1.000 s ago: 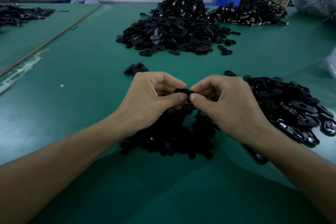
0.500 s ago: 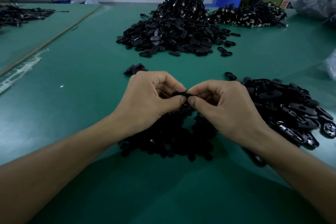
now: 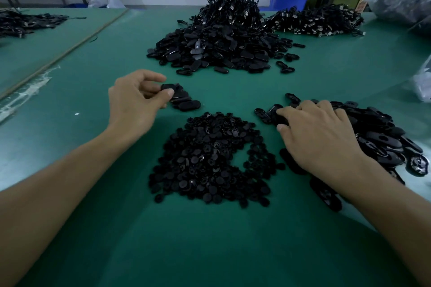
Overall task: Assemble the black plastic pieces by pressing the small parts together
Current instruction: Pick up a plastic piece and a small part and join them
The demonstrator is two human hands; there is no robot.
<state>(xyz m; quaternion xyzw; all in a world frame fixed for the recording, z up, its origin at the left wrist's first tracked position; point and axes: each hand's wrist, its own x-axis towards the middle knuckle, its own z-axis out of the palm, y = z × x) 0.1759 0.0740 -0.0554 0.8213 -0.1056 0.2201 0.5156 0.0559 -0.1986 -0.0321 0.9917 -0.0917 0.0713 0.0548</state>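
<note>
Left grip (image 3: 133, 103) pinches a black oval piece (image 3: 168, 87) above a small stack (image 3: 186, 103). Right grip (image 3: 319, 137) lies spread on the pile (image 3: 384, 137) near the green tabletop's (image 3: 210, 240) right edge.

On the surface (image 3: 70, 100), a heap of small parts (image 3: 210, 158) lies nearest; a pile of pieces (image 3: 384, 137) lies right of it, under the right hand (image 3: 319, 140). Behind-left sits a small stack (image 3: 186, 103) — a piece (image 3: 170, 87) at its left end between the fingers (image 3: 163, 94) of the left hand (image 3: 133, 105) — and farther back, a large heap (image 3: 221, 51).
</note>
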